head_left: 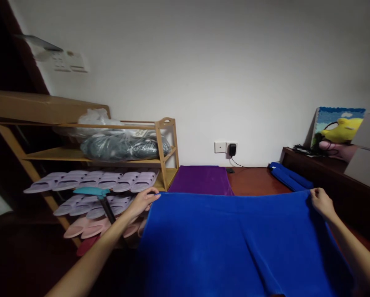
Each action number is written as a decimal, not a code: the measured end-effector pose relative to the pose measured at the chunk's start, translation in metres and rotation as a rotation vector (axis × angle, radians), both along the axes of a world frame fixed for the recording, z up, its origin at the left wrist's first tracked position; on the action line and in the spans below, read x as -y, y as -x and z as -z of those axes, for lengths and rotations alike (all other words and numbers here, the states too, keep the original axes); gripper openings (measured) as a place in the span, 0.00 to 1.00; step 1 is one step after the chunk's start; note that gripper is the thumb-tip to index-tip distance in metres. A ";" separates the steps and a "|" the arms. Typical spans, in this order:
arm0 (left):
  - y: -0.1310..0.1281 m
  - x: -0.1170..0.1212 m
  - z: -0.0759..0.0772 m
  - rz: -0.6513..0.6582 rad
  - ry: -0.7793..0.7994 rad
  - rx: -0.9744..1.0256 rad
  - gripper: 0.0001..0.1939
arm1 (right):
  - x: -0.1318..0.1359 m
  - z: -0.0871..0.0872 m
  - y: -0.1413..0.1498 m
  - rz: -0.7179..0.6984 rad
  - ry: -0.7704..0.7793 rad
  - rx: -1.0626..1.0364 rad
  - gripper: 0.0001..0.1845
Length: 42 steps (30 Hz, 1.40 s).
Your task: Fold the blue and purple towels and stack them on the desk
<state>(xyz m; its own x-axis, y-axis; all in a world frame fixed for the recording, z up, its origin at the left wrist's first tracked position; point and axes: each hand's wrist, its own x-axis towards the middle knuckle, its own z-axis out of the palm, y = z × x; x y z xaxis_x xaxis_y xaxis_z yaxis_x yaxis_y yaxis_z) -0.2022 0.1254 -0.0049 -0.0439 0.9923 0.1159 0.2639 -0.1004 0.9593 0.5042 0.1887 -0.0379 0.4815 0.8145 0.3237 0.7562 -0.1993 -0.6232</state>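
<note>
A large blue towel [228,243] hangs spread out in front of me, held up by its two top corners. My left hand [144,200] pinches the top left corner, fingers closed on the cloth. At the top right corner, my right hand [321,202] grips the edge in the same way. A purple towel [201,180] lies flat on the floor beyond the blue one, near the wall.
A wooden shoe rack [164,154] stands at the left with several lilac and pink slippers [110,181] and a bagged bundle. A rolled blue cloth [290,176] lies by a dark low cabinet [327,173] at the right. A charger [232,149] is plugged into the wall socket.
</note>
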 end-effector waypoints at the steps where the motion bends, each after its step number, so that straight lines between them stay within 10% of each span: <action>1: 0.001 -0.004 0.001 -0.012 -0.006 -0.020 0.20 | -0.003 0.001 0.001 0.006 0.015 0.024 0.22; 17: -0.005 -0.056 0.024 -0.261 -0.251 -0.583 0.06 | -0.036 0.027 0.048 0.060 0.180 0.266 0.29; 20: -0.029 -0.034 0.031 -0.326 -0.320 -0.835 0.10 | -0.038 0.035 0.059 -0.014 0.123 0.353 0.30; 25: -0.072 0.044 0.052 0.110 -0.397 -1.079 0.29 | -0.031 0.055 0.080 -0.482 0.170 0.438 0.31; 33: -0.070 0.085 0.048 0.259 -0.339 -1.236 0.32 | -0.025 0.068 0.072 -0.476 0.328 0.374 0.37; 42: -0.048 0.120 0.051 0.100 -0.354 -1.189 0.35 | 0.028 0.054 0.067 -0.471 0.364 0.370 0.35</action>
<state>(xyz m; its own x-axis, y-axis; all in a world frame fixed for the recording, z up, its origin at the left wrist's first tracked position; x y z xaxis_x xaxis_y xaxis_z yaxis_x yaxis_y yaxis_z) -0.1546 0.0055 -0.0562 0.3455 0.8913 0.2936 0.9260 -0.3745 0.0473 0.4369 0.1612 -0.0923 -0.0385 0.9971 0.0649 0.9629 0.0544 -0.2644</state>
